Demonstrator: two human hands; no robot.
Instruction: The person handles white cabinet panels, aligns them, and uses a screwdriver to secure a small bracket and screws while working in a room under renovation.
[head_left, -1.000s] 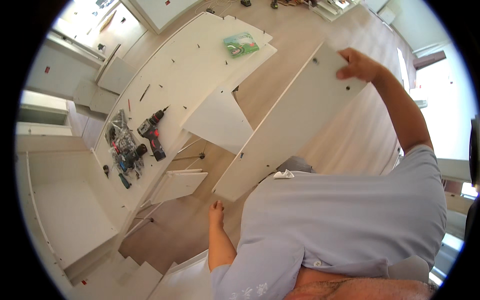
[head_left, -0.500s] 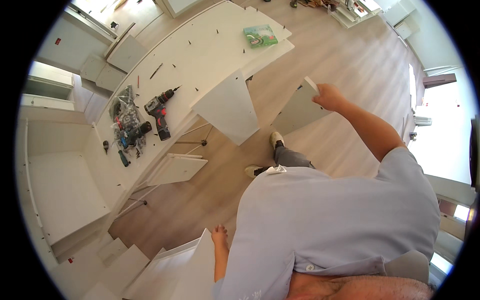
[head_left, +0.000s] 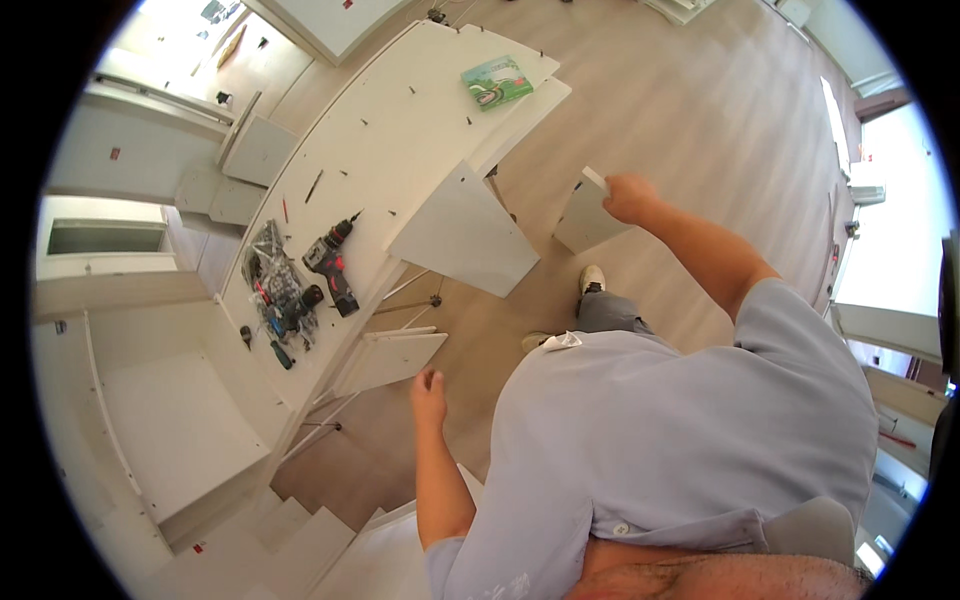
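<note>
White board (head_left: 585, 220) is the thing you are holding, and it hangs out in front of you, above the wood floor (head_left: 700, 130). Your right hand (head_left: 628, 197) is wrapped around its top edge, with your arm stretched out long. Most of the board hides behind your hand, so I can only see a small flat piece of it. It sits a little way off from the big white panel (head_left: 400, 150) that works like a table, and it does not touch it.

Your left hand (head_left: 430, 385) hangs down by your side. It holds nothing, and the fingers look softly curled, but it is small in the view, so I am not fully sure. It is just beside a small white panel (head_left: 390, 358) that lies low, next to the table.

Another white panel (head_left: 465, 232) leans tilted off the edge of the big one. On the big panel lies a red and black drill (head_left: 330, 265). Near the drill sits a clear bag of small parts (head_left: 275, 290), with a few hand tools next to it. At the far end of the panel rests a green packet (head_left: 497, 82). Your shoe (head_left: 591, 278) shows on the floor below the board. To your left stands an open white cabinet box (head_left: 170, 430).
</note>
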